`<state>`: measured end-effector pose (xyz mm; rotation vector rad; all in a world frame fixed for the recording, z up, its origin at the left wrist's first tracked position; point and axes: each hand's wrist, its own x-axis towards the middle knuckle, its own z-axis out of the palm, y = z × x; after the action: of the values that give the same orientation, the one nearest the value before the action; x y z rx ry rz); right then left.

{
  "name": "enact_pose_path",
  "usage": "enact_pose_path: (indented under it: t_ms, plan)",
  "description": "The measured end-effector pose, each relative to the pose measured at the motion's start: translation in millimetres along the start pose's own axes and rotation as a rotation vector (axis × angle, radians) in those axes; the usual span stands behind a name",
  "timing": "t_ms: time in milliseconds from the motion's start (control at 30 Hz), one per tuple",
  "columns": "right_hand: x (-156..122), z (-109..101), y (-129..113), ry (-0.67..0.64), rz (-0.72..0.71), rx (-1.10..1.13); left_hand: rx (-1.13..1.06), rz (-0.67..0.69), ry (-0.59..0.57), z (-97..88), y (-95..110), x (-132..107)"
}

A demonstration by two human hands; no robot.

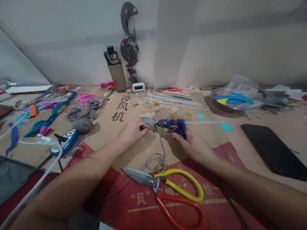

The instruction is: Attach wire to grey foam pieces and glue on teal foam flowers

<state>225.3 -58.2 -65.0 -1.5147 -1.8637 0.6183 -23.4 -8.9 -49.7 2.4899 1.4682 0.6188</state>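
Landmark: the scissors [155, 183], one yellow handle, one red, their blades pointing left on a red-and-brown cardboard sheet [100, 132].

Left hand [130, 131]: beyond the scissors' blades, its forearm slanting in from lower left. Back of hand uppermost; fingers drawn together in a pinch on the edge of a grey piece.

Right hand [193, 142]: beyond the scissors' yellow handle, its forearm slanting in from lower right. Fingers curled about the grip of a glue gun, thumb reaching left along it.

Grey piece [148, 121]: straight beyond the scissors, at the left fingertips. Matte, flat-looking, with a curved upper edge; partly hidden by the hand.

Glue gun [170, 124]: beyond the scissors, level with the grey piece. Dark blue body, orange marking, small red light. Nozzle turned left to the grey piece; contact cannot be told. A translucent glue stick [207, 122] projects from its rear to the right.

Grey cord [155, 161]: loosely looped just beyond the scissors' pivot, one strand running up toward the nozzle.
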Motion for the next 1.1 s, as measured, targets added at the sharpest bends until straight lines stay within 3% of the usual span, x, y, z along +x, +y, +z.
enact_pose_path:
  t_ms: [867, 1100]
  plan:
    - [-0.2, -1.7, -3.0, -0.084, 0.054, -0.033, 0.002, -0.005, -0.019, -0.9, 1.5, 1.3]
    - [-1.0, -1.0, 0.0, -0.045, 0.051, -0.027, 0.012, 0.0, -0.019, -1.5, 1.1, 1.5]
